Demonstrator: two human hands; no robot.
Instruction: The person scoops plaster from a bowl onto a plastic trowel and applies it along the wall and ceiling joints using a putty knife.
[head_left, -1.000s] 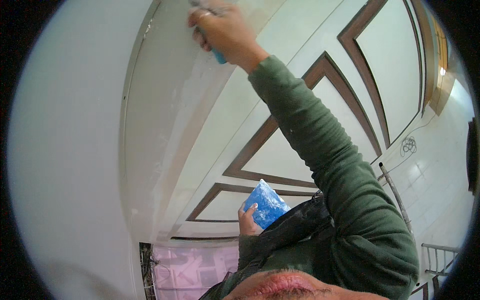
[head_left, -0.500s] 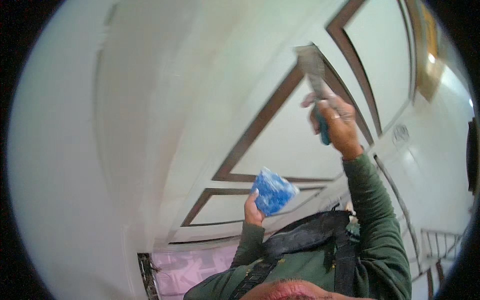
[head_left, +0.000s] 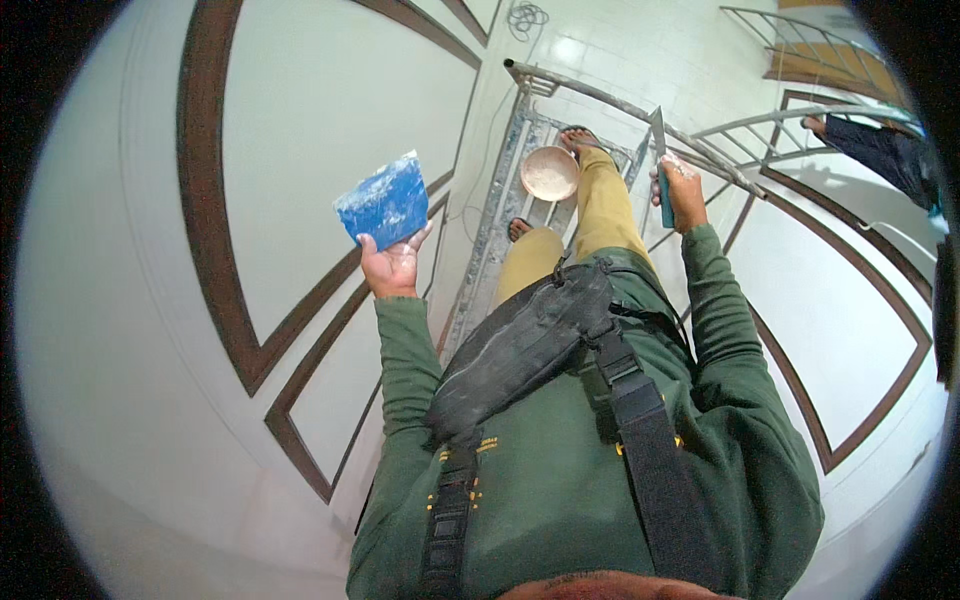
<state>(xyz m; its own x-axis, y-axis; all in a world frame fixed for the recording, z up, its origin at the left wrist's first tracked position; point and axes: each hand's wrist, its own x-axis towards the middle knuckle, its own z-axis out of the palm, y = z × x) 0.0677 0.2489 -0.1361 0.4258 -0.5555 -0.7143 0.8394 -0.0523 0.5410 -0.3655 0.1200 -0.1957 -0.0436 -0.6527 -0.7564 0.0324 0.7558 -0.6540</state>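
Head view shows both our hands occupied and well apart. Our left hand (head_left: pixel 393 265) grips the blue board (head_left: pixel 385 200) by its near edge, palm up, thumb on top and fingers spread, probably to keep the flat face level under its white smears. Our right hand (head_left: pixel 683 193) is wrapped around the teal handle of the knife (head_left: pixel 666 195), blade pointing away from us, clear of both board and wall (head_left: pixel 345 110); gripping low seems to leave the blade free. Below, the bowl (head_left: pixel 530 185) sits near the far end of the platform (head_left: pixel 535 135), between our feet and short of the rail (head_left: pixel 590 88), presumably to be within reach yet safe from the edge. We cannot tell how full it is. Our pouch (head_left: pixel 525 350) hangs across our waist, leaving both arms unhindered.
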